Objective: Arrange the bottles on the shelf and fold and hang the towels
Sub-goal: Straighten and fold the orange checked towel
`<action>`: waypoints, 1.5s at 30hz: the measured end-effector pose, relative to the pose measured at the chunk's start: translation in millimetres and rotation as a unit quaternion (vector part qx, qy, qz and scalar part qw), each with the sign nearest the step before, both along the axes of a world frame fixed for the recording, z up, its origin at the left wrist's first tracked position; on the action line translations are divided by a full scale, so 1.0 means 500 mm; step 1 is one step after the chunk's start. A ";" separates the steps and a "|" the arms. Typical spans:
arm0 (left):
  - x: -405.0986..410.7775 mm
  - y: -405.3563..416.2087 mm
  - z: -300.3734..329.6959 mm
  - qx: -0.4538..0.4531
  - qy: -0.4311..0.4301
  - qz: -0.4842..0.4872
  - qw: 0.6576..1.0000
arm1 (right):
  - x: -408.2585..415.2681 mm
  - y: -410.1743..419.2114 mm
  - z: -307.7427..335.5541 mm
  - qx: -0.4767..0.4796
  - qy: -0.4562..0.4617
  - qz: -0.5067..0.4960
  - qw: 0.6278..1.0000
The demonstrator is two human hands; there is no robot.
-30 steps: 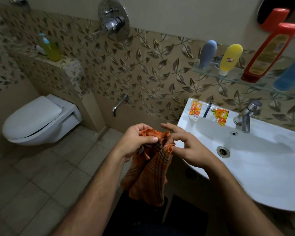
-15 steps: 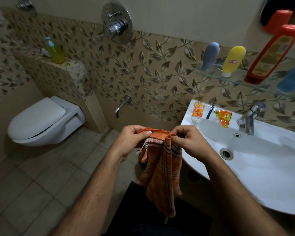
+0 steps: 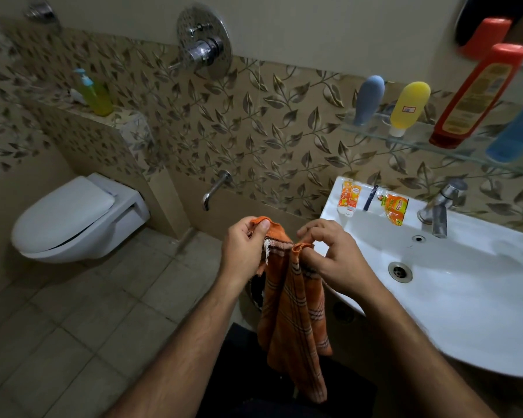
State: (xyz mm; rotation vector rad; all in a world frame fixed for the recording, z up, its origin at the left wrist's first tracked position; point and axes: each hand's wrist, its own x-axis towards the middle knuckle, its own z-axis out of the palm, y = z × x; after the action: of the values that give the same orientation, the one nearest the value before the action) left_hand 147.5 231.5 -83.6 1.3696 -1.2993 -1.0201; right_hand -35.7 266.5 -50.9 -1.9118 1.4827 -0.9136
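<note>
An orange checked towel hangs down in front of me, held by its top edge. My left hand pinches one top corner between thumb and fingers. My right hand grips the other top corner, close beside the left. On the glass shelf at the upper right stand a grey-blue bottle, a yellow bottle, a tall red bottle and a blue bottle, partly cut off by the frame.
A white sink with a tap sits to my right, with small orange tubes and a sachet on its rim. A white toilet is at the left. A green pump bottle stands on the ledge.
The towel has been opened out from a bunch and now hangs longer. My hands shifted along its top edge and hold it by two corners.
</note>
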 end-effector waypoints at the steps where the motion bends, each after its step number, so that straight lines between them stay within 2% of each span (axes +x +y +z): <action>1: -0.005 0.000 -0.003 -0.005 -0.005 0.012 1.000 | 0.004 0.005 0.001 -0.004 -0.001 -0.006 1.000; 5: -0.022 0.003 -0.007 -0.007 0.025 0.022 0.999 | 0.026 0.007 -0.002 0.016 -0.017 -0.032 0.999; 12: -0.034 0.018 0.001 0.007 0.124 -0.049 0.991 | 0.073 -0.014 -0.013 0.021 -0.019 -0.117 0.993; 18: -0.026 0.018 0.001 0.002 0.119 -0.043 0.992 | 0.090 -0.016 -0.012 0.009 -0.015 -0.165 0.986; 24: -0.023 0.018 0.004 -0.025 0.104 -0.046 0.993 | 0.093 -0.020 -0.011 0.003 0.007 -0.168 0.986; 27: -0.021 0.020 0.010 -0.019 0.129 -0.067 0.989 | 0.094 -0.021 -0.013 -0.009 0.000 -0.168 0.986; 30: -0.012 0.017 0.015 -0.026 0.143 -0.107 0.984 | 0.088 -0.027 -0.014 -0.008 -0.016 -0.147 0.989; 34: -0.008 0.002 0.014 -0.022 0.134 -0.094 0.986 | 0.074 -0.033 -0.011 -0.011 -0.024 -0.078 0.997; 39: -0.003 -0.039 0.046 -0.044 0.099 -0.125 0.986 | 0.029 -0.054 0.014 0.097 -0.043 0.074 0.992; 42: 0.007 -0.074 0.082 -0.072 0.102 -0.112 0.986 | -0.007 -0.066 0.037 0.199 0.020 0.149 0.968; 45: 0.015 -0.107 0.118 -0.111 0.099 -0.082 0.985 | -0.033 -0.067 0.048 0.260 0.124 0.161 0.944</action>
State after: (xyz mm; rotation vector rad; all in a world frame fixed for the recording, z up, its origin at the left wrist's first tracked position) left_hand 154.8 178.2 -24.7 0.9813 -1.3474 -1.0581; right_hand -52.1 232.8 -26.8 -1.8235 1.3182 -0.1124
